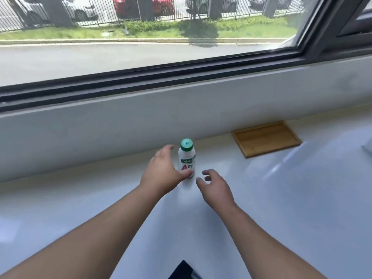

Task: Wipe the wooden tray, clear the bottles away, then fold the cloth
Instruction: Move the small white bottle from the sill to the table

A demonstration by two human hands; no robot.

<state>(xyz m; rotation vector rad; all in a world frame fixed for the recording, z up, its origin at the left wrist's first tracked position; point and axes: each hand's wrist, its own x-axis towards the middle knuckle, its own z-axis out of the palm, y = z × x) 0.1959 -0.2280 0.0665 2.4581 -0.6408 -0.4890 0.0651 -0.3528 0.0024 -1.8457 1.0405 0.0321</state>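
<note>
Right now, from the head camera, your left hand (164,170) is at the white bottle (186,159) with the green cap, which stands upright on the white counter (281,198) near the low wall under the window (141,37). Your palm sits against the bottle's left side and the thumb crosses the lower label, but the fingers spread loosely behind it instead of closing, so I would call this hand open and only touching, either about to take hold or just letting go. Your right hand (216,188) hovers just beside the bottle's base, fingers curled and apart, holding nothing and not touching the bottle.

Well apart to the right, the wooden tray (265,138) lies flat against the wall, bare, with nothing on it; that suggests the bottle step is the one in hand. Only this single bottle shows here.

At the right edge a pale corner (367,149) peeks in, possibly the cloth, but too little shows to say. A dark object (183,270) lies at the bottom edge between your forearms, unidentifiable. Nothing stands between your hands and the bottle; the wall behind leaves little room for the fingers to wrap round.
</note>
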